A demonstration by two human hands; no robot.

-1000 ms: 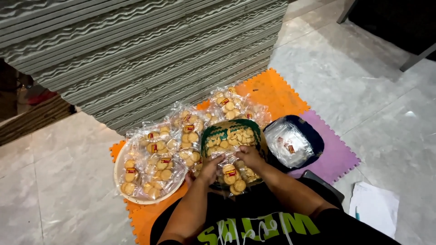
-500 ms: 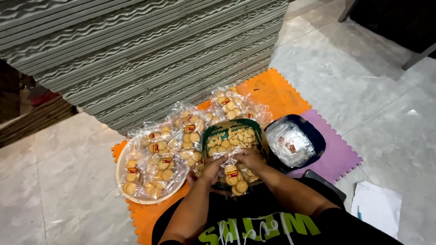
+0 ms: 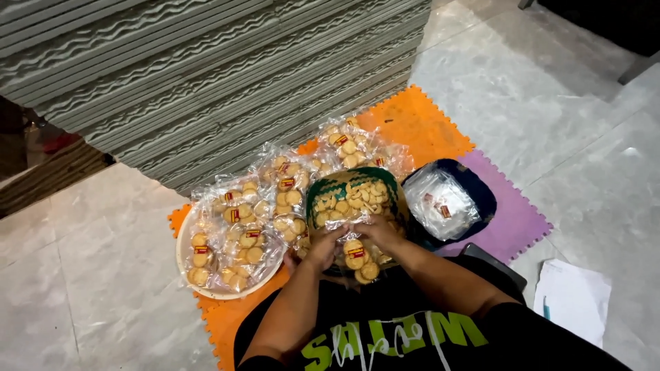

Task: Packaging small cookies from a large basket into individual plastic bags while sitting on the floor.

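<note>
A clear bag (image 3: pixel 359 257) of round golden cookies sits in a person's lap at the near edge of an orange foam mat (image 3: pixel 412 124), gripped at its top by both hands. The left hand (image 3: pixel 323 246) is closed around the bag's upper left corner, fingers curled over the plastic; the right hand (image 3: pixel 378 230) pinches the upper right edge, fingers bent and nearly shut on it. A small red-and-yellow label shows on the bag's front, between the two hands.

Just beyond the hands stands a green basket (image 3: pixel 326 184) heaped with loose cookies, its rim touching the bag. To the left, a round pale tray (image 3: pixel 184 257) holds several filled, labelled bags (image 3: pixel 237 237), and more filled bags (image 3: pixel 350 145) lie behind the basket along the mat's far edge, close to a grey corrugated shutter (image 3: pixel 206 75).

To the right of the basket, a dark bowl (image 3: pixel 487 199) holds a stack of empty clear bags (image 3: pixel 440 206) and rests where the orange mat meets a purple mat (image 3: pixel 522 220). A white sheet of paper (image 3: pixel 574 299) lies on the grey tiled floor (image 3: pixel 550 103) at the far right, well apart from the mats. The person's forearms and a black shirt with green lettering fill the bottom of the view.
</note>
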